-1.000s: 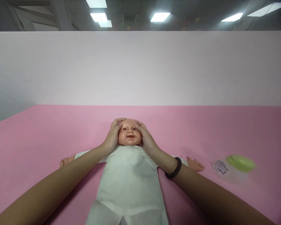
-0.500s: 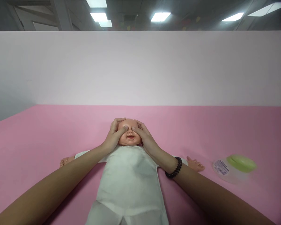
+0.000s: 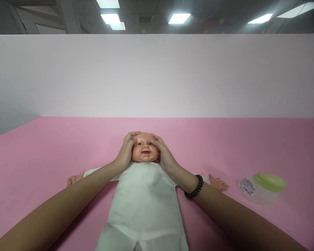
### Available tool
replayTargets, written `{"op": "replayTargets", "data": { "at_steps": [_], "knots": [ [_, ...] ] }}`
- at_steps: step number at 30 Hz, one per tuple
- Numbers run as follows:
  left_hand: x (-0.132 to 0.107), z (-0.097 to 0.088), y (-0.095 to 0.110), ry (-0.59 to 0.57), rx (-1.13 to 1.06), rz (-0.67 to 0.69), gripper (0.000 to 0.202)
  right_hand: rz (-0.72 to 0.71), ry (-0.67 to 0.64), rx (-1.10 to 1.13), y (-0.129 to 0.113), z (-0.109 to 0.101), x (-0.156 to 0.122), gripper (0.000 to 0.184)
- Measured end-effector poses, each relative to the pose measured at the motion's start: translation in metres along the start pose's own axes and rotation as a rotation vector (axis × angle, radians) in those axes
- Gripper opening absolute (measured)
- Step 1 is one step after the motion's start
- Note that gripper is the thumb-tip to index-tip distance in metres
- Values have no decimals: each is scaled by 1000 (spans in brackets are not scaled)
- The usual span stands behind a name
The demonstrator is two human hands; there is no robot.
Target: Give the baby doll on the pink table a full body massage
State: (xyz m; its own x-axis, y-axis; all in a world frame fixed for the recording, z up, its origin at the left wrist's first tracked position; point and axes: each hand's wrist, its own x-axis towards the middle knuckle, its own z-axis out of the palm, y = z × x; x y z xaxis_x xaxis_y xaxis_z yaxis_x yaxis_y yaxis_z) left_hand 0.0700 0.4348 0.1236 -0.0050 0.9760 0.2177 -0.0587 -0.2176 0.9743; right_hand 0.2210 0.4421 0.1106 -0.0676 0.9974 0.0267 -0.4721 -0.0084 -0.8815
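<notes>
A baby doll (image 3: 146, 198) with a white cloth body lies on its back, its hard plastic head farthest from me. My left hand (image 3: 126, 148) cups the left side of the doll's head (image 3: 145, 153), fingers curled over the top and thumb beside the eye. On the other side my right hand (image 3: 164, 151) holds the head the same way, its thumb at the outer end of the doll's brow. Both of the doll's eyes are uncovered. A black coiled band (image 3: 195, 187) circles my right wrist. My forearms pass over the doll's outstretched arms.
To the right, a clear bottle with a green cap (image 3: 269, 182) and a printed label lies on the pink surface (image 3: 54, 146). A white wall panel (image 3: 157, 73) rises behind the far edge. Ceiling lights show above it.
Both thumbs have slid outward from the doll's eyes toward the sides of its head, so the eyes now show. The other fingers and the doll have stayed in place.
</notes>
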Motion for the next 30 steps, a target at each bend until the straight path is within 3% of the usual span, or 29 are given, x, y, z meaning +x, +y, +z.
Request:
{"op": "replayTargets", "data": {
  "at_steps": [8, 19, 30],
  "knots": [
    [-1, -2, -1, -39, -64, -19, 35, 41, 0, 60, -2, 1, -2, 45],
    [-3, -4, -1, -80, -63, -9, 42, -14, -23, -144, -4, 0, -5, 56],
    [-2, -3, 3, -70, -81, -35, 41, -27, -9, -149, -3, 1, -4, 53]
  ]
}}
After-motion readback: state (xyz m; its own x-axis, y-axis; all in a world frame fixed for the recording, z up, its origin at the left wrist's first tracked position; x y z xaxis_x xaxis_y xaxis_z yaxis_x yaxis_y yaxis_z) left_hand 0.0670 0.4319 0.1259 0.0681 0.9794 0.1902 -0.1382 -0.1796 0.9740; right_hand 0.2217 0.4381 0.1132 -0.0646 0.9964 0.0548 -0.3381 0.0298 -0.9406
